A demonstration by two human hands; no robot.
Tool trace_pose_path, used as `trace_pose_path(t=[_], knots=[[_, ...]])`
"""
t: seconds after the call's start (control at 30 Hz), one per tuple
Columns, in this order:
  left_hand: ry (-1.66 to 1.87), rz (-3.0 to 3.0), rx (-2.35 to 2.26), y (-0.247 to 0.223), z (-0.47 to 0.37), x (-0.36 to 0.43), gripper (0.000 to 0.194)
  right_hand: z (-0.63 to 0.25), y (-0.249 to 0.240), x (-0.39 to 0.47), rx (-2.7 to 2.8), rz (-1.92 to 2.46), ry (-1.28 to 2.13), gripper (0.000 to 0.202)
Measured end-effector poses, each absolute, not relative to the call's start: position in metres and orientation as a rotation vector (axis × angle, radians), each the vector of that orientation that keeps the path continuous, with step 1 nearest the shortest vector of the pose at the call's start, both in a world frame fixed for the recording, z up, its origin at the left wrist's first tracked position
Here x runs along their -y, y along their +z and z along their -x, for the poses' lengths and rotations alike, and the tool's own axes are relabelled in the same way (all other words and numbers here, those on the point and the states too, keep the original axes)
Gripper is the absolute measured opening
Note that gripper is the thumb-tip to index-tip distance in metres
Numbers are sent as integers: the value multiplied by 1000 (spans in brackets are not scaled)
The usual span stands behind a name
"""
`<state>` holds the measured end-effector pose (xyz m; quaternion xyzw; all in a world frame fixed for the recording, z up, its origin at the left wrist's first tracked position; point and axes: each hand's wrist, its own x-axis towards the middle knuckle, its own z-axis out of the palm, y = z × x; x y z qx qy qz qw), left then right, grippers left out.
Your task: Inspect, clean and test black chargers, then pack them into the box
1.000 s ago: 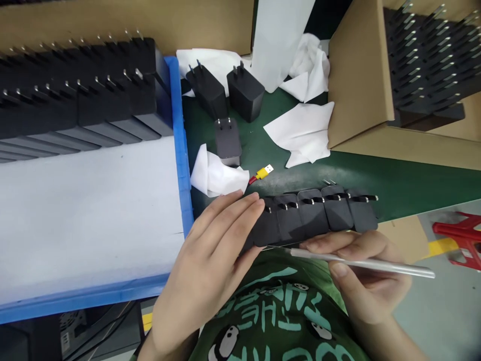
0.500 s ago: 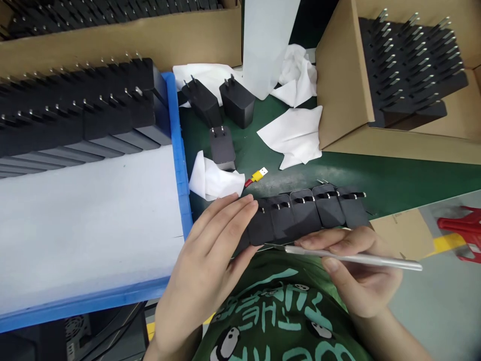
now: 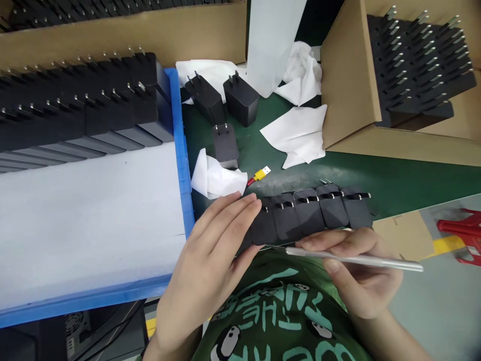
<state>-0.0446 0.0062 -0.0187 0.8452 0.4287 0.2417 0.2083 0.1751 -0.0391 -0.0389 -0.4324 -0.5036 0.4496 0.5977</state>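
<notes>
Along the front edge of the table lies a row of several black plug chargers (image 3: pixel 308 213), side by side with their metal prongs up. My left hand (image 3: pixel 216 243) is closed over the row's left end, fingers across the top and thumb at the near side, hiding part of it. A slim knife (image 3: pixel 353 259) with a silver handle lies in my right hand (image 3: pixel 361 276), pinched between thumb and fingers. Its thin blade reaches left to the chargers' near edge, by my left thumb. What the tip touches is too small to tell.
A blue tray (image 3: pixel 181 165) holding rows of chargers stands left. An open cardboard box (image 3: pixel 351 75) with more is at right. Three loose chargers (image 3: pixel 241 100), white wipes (image 3: pixel 296 133) and a yellow USB plug (image 3: pixel 262 173) lie between them. A red object (image 3: pixel 460 228) is beyond the table edge.
The view has shifted slightly. Both hands keep their places on the chargers and the knife, with no other clear movement.
</notes>
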Motion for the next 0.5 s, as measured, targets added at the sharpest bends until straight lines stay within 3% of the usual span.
trace_pose_path(t=[0.17,0.37,0.5], knots=[[762,-2435,-1189,-17,46,0,53,-181,-39,47,1123,1025,1045,23],[799,-2675,-1055,-17,55,20,21,-214,-32,49,945,1114,774,11],[764,-2751,-1135,-20,55,26,28,-251,-42,40,972,1097,527,19]])
